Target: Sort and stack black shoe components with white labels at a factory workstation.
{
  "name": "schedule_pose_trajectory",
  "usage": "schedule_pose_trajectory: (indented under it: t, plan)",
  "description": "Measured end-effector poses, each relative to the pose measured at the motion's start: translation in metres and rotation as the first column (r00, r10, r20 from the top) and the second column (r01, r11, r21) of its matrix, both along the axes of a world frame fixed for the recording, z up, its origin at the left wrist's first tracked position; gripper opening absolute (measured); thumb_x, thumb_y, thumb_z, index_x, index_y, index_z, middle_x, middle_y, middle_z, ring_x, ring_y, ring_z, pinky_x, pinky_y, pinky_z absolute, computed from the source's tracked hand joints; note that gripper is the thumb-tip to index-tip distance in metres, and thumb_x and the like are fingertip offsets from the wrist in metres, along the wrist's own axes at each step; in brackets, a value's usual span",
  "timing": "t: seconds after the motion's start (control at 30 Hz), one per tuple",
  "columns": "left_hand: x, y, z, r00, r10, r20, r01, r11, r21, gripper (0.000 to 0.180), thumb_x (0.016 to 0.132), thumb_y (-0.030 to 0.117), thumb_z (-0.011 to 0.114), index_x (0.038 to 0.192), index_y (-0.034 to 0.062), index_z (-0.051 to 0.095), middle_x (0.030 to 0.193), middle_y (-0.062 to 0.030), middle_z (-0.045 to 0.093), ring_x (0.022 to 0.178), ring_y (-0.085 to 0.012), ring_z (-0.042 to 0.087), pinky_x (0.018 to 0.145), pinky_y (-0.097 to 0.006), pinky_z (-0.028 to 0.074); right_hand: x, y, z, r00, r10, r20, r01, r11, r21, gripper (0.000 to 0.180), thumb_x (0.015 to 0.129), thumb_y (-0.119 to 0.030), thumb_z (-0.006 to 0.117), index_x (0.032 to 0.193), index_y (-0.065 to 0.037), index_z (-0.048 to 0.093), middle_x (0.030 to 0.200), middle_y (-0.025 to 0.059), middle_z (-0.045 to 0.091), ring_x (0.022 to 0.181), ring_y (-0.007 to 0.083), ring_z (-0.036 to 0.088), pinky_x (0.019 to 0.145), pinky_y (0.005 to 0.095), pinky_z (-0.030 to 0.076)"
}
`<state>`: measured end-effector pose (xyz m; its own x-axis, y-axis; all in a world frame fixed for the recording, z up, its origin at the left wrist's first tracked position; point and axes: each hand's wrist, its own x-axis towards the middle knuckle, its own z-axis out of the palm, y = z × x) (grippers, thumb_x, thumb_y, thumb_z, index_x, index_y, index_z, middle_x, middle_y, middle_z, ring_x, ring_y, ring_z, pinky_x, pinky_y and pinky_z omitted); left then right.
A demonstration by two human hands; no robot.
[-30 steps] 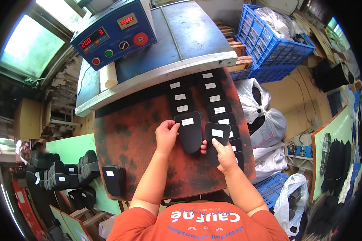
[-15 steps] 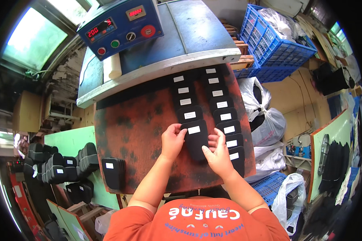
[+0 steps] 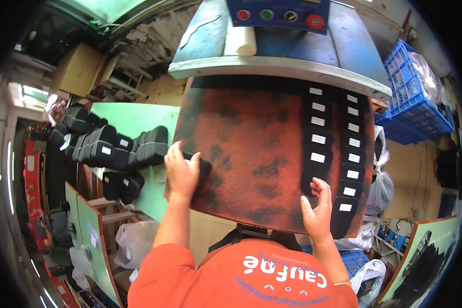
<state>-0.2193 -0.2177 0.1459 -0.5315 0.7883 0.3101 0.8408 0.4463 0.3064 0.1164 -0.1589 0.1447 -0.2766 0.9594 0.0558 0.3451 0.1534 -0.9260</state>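
My left hand (image 3: 181, 170) is at the left edge of the reddish-brown board (image 3: 251, 154), over a small stack of black pads (image 3: 204, 172). Its thumb and fingers are apart, and it covers much of the stack. My right hand (image 3: 317, 213) is just above the board's right side, fingers loosely spread and nothing in them. It is nearest the front pad (image 3: 309, 177) of the inner row. Two overlapping rows of black rounded pads with white labels run away from me, the outer row (image 3: 345, 208) along the board's right edge.
A blue press machine (image 3: 277, 20) with buttons stands beyond the board. Bundled black pads (image 3: 97, 146) lie on a green table (image 3: 143, 115) to the left. A blue crate (image 3: 413, 92) is at the far right, with plastic bags (image 3: 380, 192) below it.
My left hand has let go of the pad at the inner row's front and moved left to the stack. My right hand has drawn back from that pad. The view has turned left.
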Motion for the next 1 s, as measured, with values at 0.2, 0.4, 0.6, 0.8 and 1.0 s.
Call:
schedule_pose_trajectory:
  t: [0.2,0.4,0.6,0.8,1.0]
  plan:
    - [-0.028,-0.052,0.0,0.818,0.225,0.529,-0.069,0.952,-0.298,0.068,0.062,0.014,0.081,0.119,-0.0014,0.047,0.11,-0.0163,0.06,0.1,-0.0255,0.059,0.089,-0.034,0.046,-0.058,-0.023,-0.008,0.93,0.355,-0.096,-0.366,0.918,-0.152,0.039,0.076,-0.008,0.063,0.113,-0.001,0.051,0.108,0.0145,0.053,0.101,0.0256,0.054,0.089,0.0337,0.043]
    - [0.026,-0.041,-0.009,0.1,-0.219,0.971,-0.018,0.975,0.222,0.054,0.077,0.008,0.069,0.122,-0.0014,0.041,0.113,-0.0096,0.055,0.103,-0.0169,0.054,0.09,-0.033,0.045,-0.105,-0.047,-0.056,0.74,0.13,-0.66,-0.572,0.637,-0.516,0.063,0.078,-0.027,0.071,0.127,-0.001,0.041,0.124,0.0131,0.047,0.111,0.0217,0.051,0.096,0.0338,0.041]
    - [0.11,-0.026,0.001,0.817,-0.381,0.433,0.313,0.923,0.223,0.062,0.082,0.023,0.066,0.13,-0.0022,0.036,0.112,-0.0177,0.051,0.1,-0.03,0.051,0.09,-0.039,0.04,-0.09,-0.025,-0.045,0.466,-0.174,-0.867,-0.712,0.509,-0.484,0.064,0.079,-0.029,0.071,0.129,-0.003,0.04,0.121,0.0083,0.053,0.111,0.0201,0.052,0.096,0.0347,0.042]
    - [0.169,-0.015,0.007,0.868,-0.489,0.084,0.435,0.832,0.344,0.056,0.065,0.026,0.079,0.112,0.0012,0.059,0.096,-0.0111,0.052,0.078,-0.0267,0.056,0.065,-0.034,0.048,-0.028,-0.043,-0.039,0.391,-0.297,-0.871,-0.592,0.644,-0.485,0.063,0.079,-0.033,0.07,0.127,-0.003,0.042,0.12,0.0087,0.053,0.109,0.0201,0.054,0.093,0.0362,0.045]
    - [0.202,0.018,-0.021,0.322,-0.419,0.849,0.143,0.908,0.394,0.013,0.091,0.006,0.05,0.098,0.0004,0.059,0.076,0.0019,0.054,0.058,-0.0023,0.044,0.051,-0.018,0.036,0.064,-0.064,-0.043,0.262,-0.368,-0.892,-0.506,0.735,-0.452,0.073,0.079,-0.036,0.066,0.133,0.001,0.035,0.127,0.0192,0.049,0.116,0.0369,0.049,0.096,0.0444,0.044]
